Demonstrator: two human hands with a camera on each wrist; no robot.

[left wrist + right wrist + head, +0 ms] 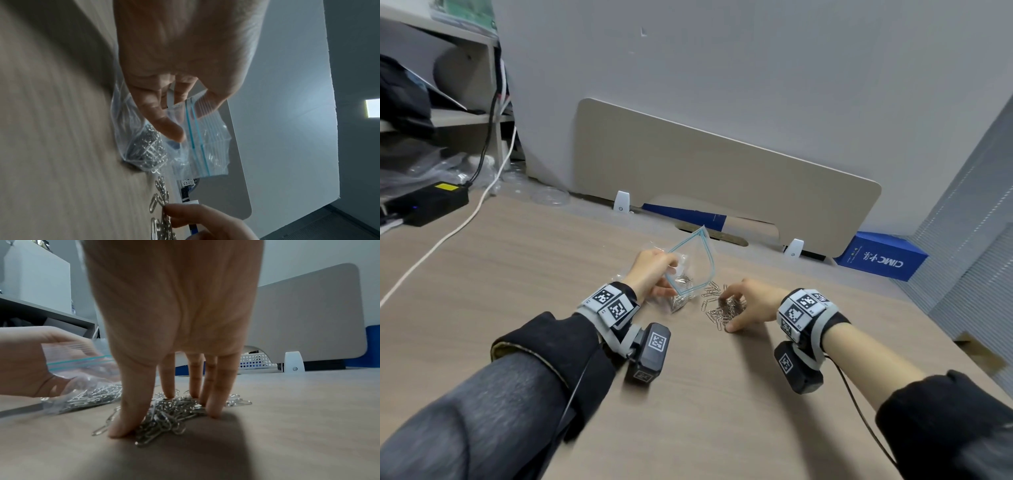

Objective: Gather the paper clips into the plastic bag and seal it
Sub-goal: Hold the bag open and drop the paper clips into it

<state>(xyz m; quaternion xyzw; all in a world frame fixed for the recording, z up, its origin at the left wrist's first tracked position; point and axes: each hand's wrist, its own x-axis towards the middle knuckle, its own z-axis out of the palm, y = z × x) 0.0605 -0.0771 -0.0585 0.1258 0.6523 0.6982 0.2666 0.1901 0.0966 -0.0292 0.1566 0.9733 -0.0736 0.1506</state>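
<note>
My left hand pinches the rim of a clear plastic zip bag with a blue seal line and holds its mouth open toward the right. The bag's bottom rests on the table with a clump of silver paper clips inside. Just right of the bag lies a loose pile of paper clips. My right hand stands over that pile, thumb and fingertips on the table and curled round the clips. A few stray clips lie between pile and bag.
A beige divider panel stands along the table's back edge, with a blue box at its right end. A black power unit and a white cable lie at the far left. The table's right edge is near.
</note>
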